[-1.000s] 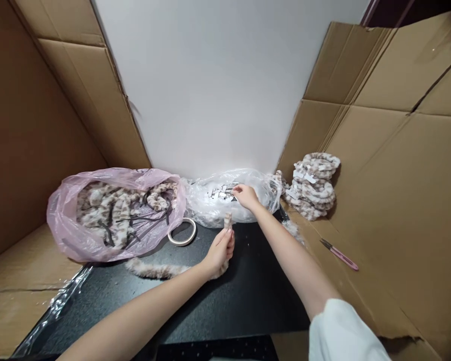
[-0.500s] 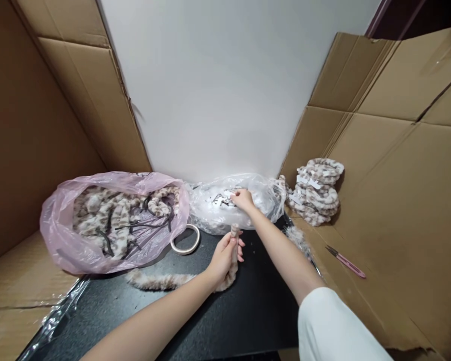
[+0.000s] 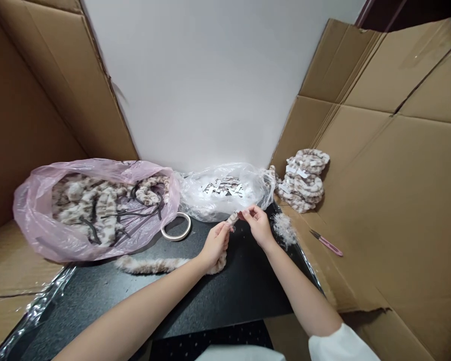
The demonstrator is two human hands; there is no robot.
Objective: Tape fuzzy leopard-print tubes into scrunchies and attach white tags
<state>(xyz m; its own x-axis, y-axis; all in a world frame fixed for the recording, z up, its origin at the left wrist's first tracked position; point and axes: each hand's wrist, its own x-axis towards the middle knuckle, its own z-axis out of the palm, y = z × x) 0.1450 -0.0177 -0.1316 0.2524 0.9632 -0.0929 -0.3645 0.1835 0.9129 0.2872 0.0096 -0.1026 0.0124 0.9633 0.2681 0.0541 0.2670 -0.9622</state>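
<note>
A pale wall [image 3: 195, 90] stands behind the black worktop [image 3: 244, 286], with cardboard [image 3: 398, 175] flanking both sides. A folded edge of clear film runs along the worktop's left edge.

Progress: a pile of furry rings [image 3: 306, 185] with white tags lies beyond the worktop's back right corner; these appear finished. The strip [image 3: 150, 265] in hand is judged incomplete: it runs as an open length across the middle of the worktop, its ends well apart. Further furry pieces [image 3: 73, 195] and dark cords [image 3: 139, 214] lie in the pink bag [image 3: 24, 200] over the back left corner, seemingly unworked.

Hands: the left hand [image 3: 215, 244] is closed round the strip near its raised end. The right hand [image 3: 260, 228] has thumb and fingertips pinched together at that end; what lies between them is too small to tell.

Surface: a clear bag [image 3: 188, 195] of labels [image 3: 229, 186] sits along the back edge, a tape roll [image 3: 176, 238] just in front. Fluff [image 3: 284, 229] lies by the right edge; snips [image 3: 326, 243] rest on the cardboard beyond it.
</note>
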